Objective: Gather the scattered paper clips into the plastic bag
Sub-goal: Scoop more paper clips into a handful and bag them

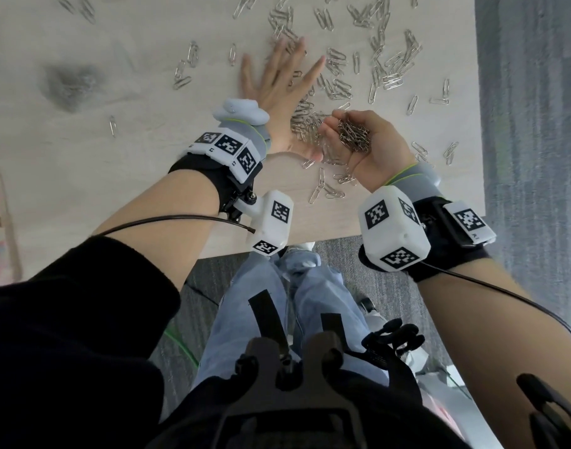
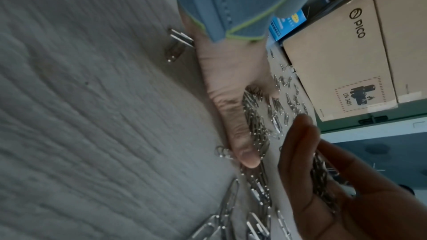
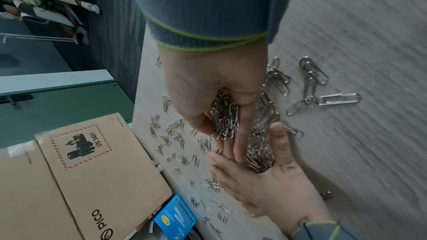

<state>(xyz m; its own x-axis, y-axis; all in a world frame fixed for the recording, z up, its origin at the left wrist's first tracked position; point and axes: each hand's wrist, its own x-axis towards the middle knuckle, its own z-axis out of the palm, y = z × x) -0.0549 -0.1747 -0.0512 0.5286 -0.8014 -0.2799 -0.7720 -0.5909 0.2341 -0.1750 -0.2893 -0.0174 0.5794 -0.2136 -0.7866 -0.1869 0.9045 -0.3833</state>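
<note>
Silver paper clips [image 1: 381, 59] lie scattered over the far and right part of the pale wooden table [image 1: 83, 176]. My left hand [image 1: 277, 76] lies flat on the table with straight, spread fingers, its edge against a raked heap of clips [image 1: 305, 124]. My right hand [image 1: 342, 131] is cupped palm up just right of that heap and holds a handful of clips [image 1: 355, 137]. The right wrist view shows the right hand [image 3: 219, 98] curled round clips [image 3: 225, 116], with the left hand [image 3: 265, 180] beyond. No plastic bag is plainly visible.
Brown cardboard boxes [image 3: 92, 171] and a small blue box [image 3: 175, 220] stand at the table's far end. The table's near edge [image 1: 310, 239] is close to my legs, with grey carpet [image 1: 530, 124] to the right. A grey blurred patch [image 1: 70, 85] lies far left.
</note>
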